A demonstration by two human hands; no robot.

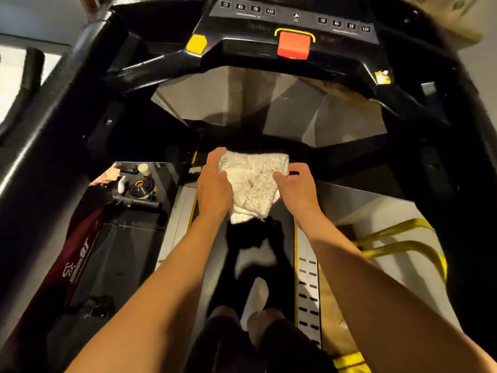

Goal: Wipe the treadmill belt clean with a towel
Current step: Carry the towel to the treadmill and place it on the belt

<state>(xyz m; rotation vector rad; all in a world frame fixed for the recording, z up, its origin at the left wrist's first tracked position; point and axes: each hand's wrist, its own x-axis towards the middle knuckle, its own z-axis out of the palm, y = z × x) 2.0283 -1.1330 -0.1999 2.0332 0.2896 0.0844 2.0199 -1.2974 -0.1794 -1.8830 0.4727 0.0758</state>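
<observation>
Centre frame: left grip (pixel 215 181) curled round the left edge of the towel (pixel 254 181); right grip (pixel 294 184) pinches its right edge. The towel hangs spread between them above the treadmill belt (pixel 285 238), apparently not touching. We'd keep it flat, lower it, press evenly and stroke the belt's full width.

The towel (pixel 255 184) is held between the left hand (pixel 215 185) and right hand (pixel 297 185), over the treadmill belt (pixel 285 230) — console (pixel 293 25) beyond, side rail (pixel 308 267) right of the belt, bottles (pixel 142 170) left.
</observation>
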